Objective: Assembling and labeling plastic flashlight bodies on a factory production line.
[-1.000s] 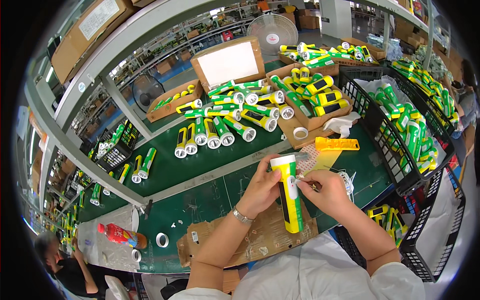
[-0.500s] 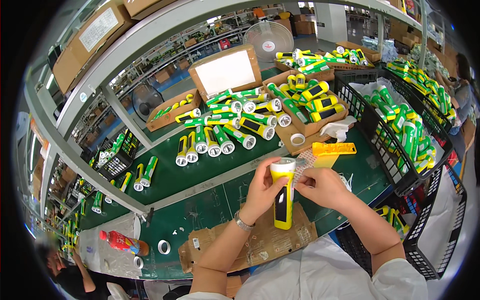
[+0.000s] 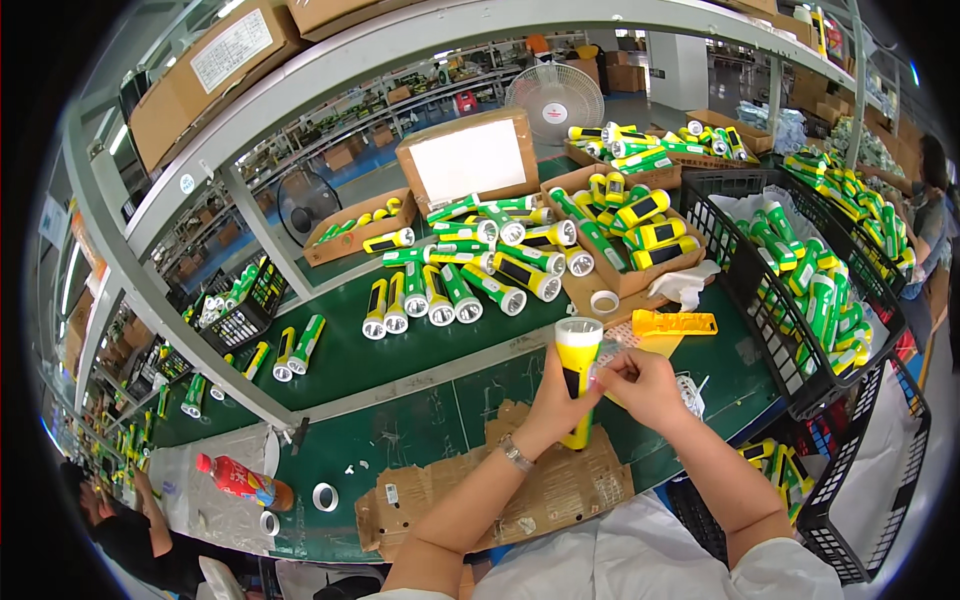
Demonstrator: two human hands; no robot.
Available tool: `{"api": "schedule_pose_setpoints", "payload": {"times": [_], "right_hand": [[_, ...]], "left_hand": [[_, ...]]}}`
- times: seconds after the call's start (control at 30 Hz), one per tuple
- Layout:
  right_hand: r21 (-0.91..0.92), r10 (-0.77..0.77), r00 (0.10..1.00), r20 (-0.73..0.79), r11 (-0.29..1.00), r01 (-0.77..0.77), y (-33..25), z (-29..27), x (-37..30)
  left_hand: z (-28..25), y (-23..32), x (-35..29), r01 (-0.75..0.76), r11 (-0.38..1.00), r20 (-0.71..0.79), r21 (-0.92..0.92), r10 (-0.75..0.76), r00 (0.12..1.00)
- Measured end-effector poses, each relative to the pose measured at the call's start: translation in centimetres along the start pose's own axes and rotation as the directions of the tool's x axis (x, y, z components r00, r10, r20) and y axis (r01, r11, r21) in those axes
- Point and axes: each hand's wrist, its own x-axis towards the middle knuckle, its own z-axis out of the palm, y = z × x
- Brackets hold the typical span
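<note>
My right-hand fingers are pinched together right at the head of the yellow plastic flashlight with a black strip down its side, just below its wide lens end; whether they pinch some small clear part there, I cannot tell. My left hand is wrapped closed around the flashlight's body from the left, gripping it at mid-length. My right hand sits on the opposite side, so the flashlight stands between the two hands, touching both.

Its long axis runs nearly upright, lens end up and away from me, tail end down over the flattened brown cardboard sheet lying at the near edge of the green bench. From my right fingertips the lens rim lies just up and to the left; that hand is the nearer one to the head, while the left is nearer the tail.

Beyond, toward the bench's far edge, rows of green and yellow flashlights lie on their sides, and a flat yellow plastic tool rests just past my hands.
</note>
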Motion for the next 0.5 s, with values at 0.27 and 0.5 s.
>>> {"api": "schedule_pose_setpoints", "payload": {"times": [0.27,0.5], "right_hand": [[-0.307,-0.173,0.985,0.012,0.937,0.168,4.3,-1.6,-1.3],[-0.488,-0.253,0.944,0.209,0.81,0.325,2.2,-0.5,-0.8]], "left_hand": [[-3.9,-1.8,2.0,0.278,0.729,-0.054,-0.626,-0.397,0.916],[-3.7,-3.1,0.5,0.474,0.024,0.41,-0.88,-0.462,0.786]]}}
